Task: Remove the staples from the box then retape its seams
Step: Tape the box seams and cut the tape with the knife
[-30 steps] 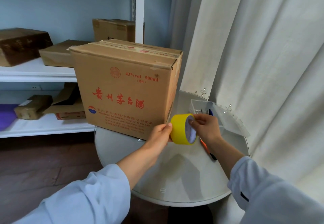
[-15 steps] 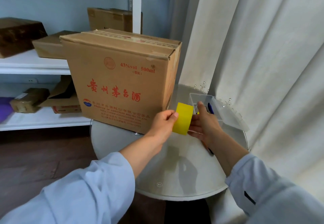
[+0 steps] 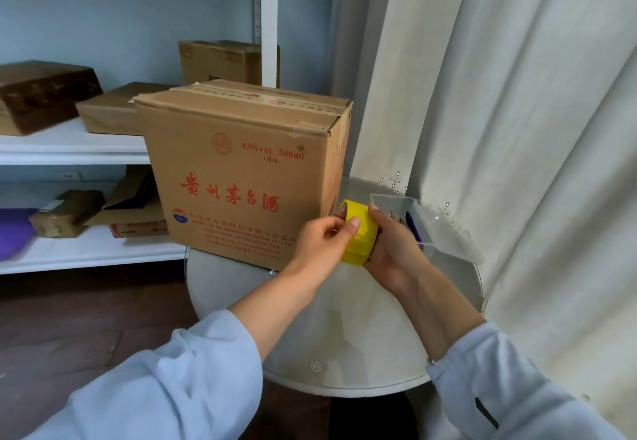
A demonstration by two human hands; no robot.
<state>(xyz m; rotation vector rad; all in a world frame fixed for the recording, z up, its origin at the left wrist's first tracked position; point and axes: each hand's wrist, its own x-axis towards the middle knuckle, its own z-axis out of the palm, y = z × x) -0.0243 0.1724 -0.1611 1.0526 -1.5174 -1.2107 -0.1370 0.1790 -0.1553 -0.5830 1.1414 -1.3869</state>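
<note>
closed brown box (image 3: 241, 171), red print, yellow tape roll (image 3: 360, 236) beside

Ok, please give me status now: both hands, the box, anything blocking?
Left hand and right hand both grip the yellow tape roll. Box upright on the round table, flaps closed. Nothing blocking; clear tray beside the hands.
</note>
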